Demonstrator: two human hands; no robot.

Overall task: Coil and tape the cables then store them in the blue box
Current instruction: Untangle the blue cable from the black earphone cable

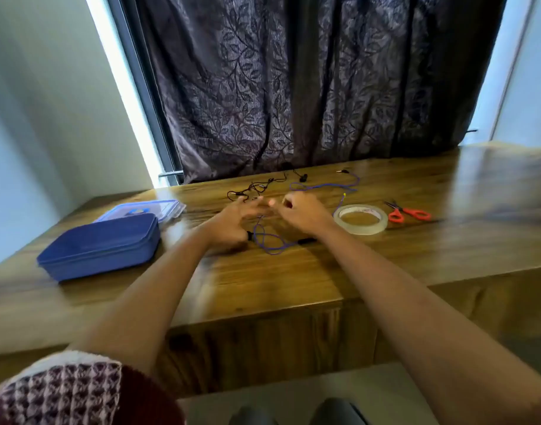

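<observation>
Purple cable (pixel 273 242) lies mid-bench in loose loops just nearer than both hands. One strand climbs to where the fingertips meet, and a black plug (pixel 306 240) trails out rightward. The loops' long axis runs roughly left-right along the bench (pixel 447 240).

The left hand (pixel 232 223) sits at the loops' left end, the right hand (pixel 304 213) just above the right end. They look about equally near, with the left lower and closer to the black end piece by its palm.

Left fingers (pixel 250 207) are stretched forward and somewhat spread. Right fingers (pixel 289 204) are curled in towards the left hand. Motion blur hides the contact, so I cannot tell which fingers pinch the strand, if any.

Judgement: the coiling is barely started and nothing is taped.

A black cable (pixel 257 188) and a second purple cable (pixel 324 186) lie tangled near the far edge. The tape roll (pixel 359 220) sits just right of the right hand, with the scissors (pixel 408 213) beyond it.

The blue box (pixel 100 245) is well left near the left edge. Its inside is not visible from this angle. Its lid (pixel 168 207) lies behind it.

A curtain (pixel 293 87) hangs along the far edge, and the cable ends there are too small to read.
</observation>
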